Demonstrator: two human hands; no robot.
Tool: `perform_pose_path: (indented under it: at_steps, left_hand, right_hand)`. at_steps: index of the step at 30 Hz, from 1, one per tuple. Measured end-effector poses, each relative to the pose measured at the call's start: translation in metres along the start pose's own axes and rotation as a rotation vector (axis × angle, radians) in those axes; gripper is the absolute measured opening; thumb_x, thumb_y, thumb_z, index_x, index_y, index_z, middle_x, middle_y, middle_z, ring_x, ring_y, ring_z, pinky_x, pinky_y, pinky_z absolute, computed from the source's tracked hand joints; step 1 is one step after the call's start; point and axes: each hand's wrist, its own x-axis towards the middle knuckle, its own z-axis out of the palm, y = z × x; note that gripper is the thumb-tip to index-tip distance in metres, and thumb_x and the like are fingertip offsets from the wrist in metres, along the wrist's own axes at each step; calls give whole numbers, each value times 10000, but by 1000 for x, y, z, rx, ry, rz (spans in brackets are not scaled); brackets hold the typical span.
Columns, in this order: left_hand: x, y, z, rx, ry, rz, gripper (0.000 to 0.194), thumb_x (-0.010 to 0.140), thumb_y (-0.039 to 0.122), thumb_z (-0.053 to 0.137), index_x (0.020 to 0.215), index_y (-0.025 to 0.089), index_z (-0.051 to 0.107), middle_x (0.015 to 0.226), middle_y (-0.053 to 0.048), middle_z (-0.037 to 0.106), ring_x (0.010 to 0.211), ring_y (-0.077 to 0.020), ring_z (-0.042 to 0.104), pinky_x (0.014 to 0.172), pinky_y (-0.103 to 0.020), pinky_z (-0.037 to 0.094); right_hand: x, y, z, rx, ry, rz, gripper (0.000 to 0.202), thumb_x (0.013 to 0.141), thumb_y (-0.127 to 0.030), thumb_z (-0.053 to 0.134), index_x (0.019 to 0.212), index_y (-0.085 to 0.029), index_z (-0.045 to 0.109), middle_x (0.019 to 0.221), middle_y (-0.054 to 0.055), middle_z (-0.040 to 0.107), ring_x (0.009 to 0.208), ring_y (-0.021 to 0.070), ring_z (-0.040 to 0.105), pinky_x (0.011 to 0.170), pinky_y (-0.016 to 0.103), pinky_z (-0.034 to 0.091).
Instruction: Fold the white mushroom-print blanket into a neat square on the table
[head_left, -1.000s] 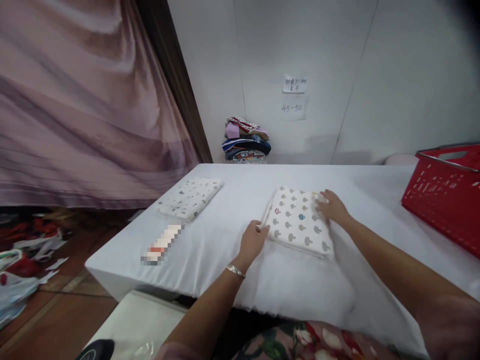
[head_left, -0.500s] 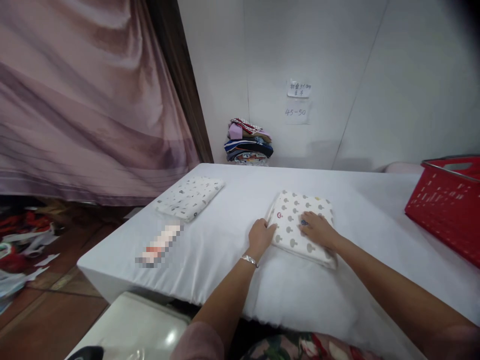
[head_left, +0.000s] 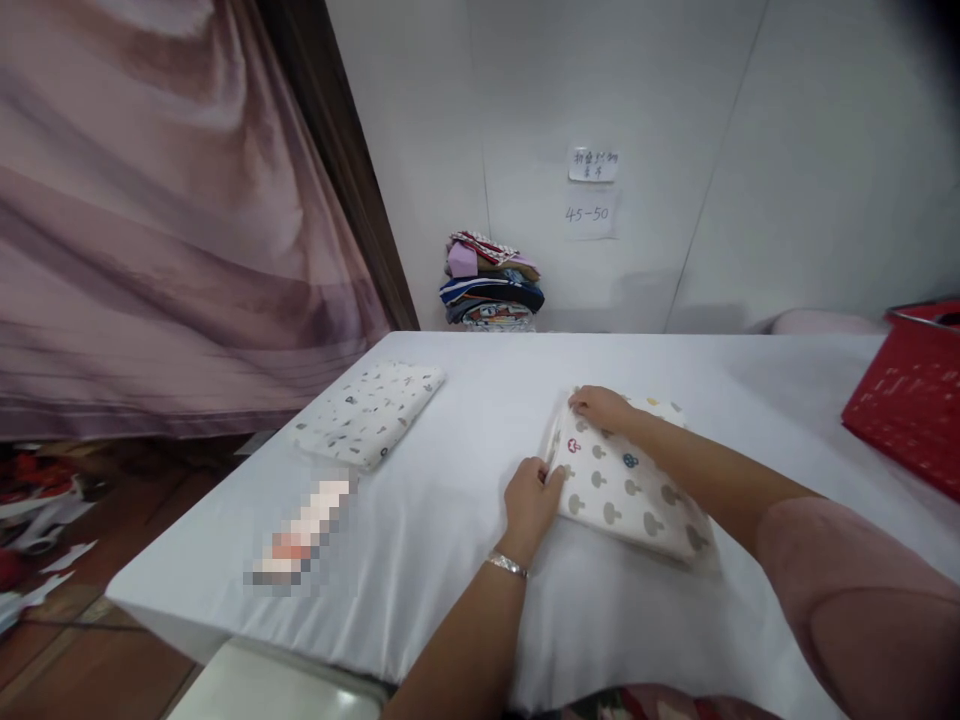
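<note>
A folded white cloth with grey mushroom prints [head_left: 611, 490] lies on the white-covered table [head_left: 465, 540], a little right of the middle. My left hand [head_left: 534, 495], with a silver bracelet at the wrist, grips its near left edge between thumb and fingers. At the far left corner of the same cloth, my right hand [head_left: 600, 408] pinches the edge, its forearm crossing over the right part of the print. Another folded white cloth with small dark prints [head_left: 371, 410] lies flat at the table's left side, touched by neither hand.
A red basket [head_left: 911, 395] stands on the table's right side. Beyond the far edge is a stack of folded fabrics [head_left: 491, 285] by the wall. A blurred-out item [head_left: 307, 530] lies front left; a pink curtain [head_left: 165, 220] hangs at left.
My right hand has moved from the middle of the mushroom cloth to its far left corner and closed on the edge. My left hand stays at the left edge. The view has shifted slightly.
</note>
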Motion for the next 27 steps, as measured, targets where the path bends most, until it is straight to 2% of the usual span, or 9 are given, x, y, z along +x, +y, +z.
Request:
perform_pose_path:
  at_steps: [4, 8, 12, 17, 22, 25, 27]
  left_hand:
    - [1, 0, 1, -19, -1, -6, 297, 842, 467, 469, 712, 201, 488, 702, 15, 542, 629, -115, 472, 573, -247, 309]
    - [0, -1, 3, -68, 20, -18, 314, 839, 493, 466, 728, 200, 487, 722, 14, 545, 635, -115, 474, 589, -244, 315]
    - [0, 0, 4, -77, 45, 7, 279, 854, 427, 457, 699, 195, 472, 703, 22, 523, 618, -108, 450, 589, -241, 301]
    - [0, 0, 5, -64, 48, -4, 220, 839, 350, 480, 685, 194, 463, 697, 21, 506, 613, -107, 434, 575, -239, 281]
    - [1, 0, 5, -60, 45, -3, 228, 846, 351, 469, 681, 196, 452, 684, 23, 505, 604, -107, 431, 565, -241, 276]
    - [0, 0, 4, -56, 42, -16, 228, 846, 363, 474, 691, 197, 459, 700, 20, 515, 615, -109, 444, 573, -242, 289]
    - [0, 1, 4, -77, 45, -21, 214, 840, 384, 488, 732, 199, 479, 742, 15, 530, 646, -111, 464, 593, -241, 311]
  right_hand:
    - [3, 2, 1, -62, -46, -18, 265, 827, -200, 454, 978, -225, 671, 1062, 29, 647, 947, 190, 572, 798, 265, 414]
    - [0, 2, 2, -109, -7, -70, 242, 867, -202, 415, 914, -202, 652, 1015, 40, 640, 925, 174, 563, 762, 250, 394]
    - [-1, 1, 3, -120, 33, -54, 233, 889, -203, 392, 908, -194, 624, 1001, 47, 623, 865, 158, 560, 705, 234, 374]
    - [2, 0, 8, -64, 59, -70, 230, 886, -195, 396, 928, -200, 622, 990, 45, 618, 863, 158, 555, 723, 235, 374]
    - [8, 4, 7, -17, -22, -118, 295, 850, -160, 420, 1046, -235, 627, 1040, 33, 617, 898, 168, 561, 750, 241, 388]
    - [11, 5, 2, -80, -88, -150, 263, 850, -173, 432, 986, -232, 649, 1018, 32, 620, 874, 164, 565, 717, 234, 388]
    - [10, 5, 1, -137, -80, -149, 246, 862, -193, 430, 967, -227, 650, 1021, 37, 612, 859, 158, 562, 692, 231, 382]
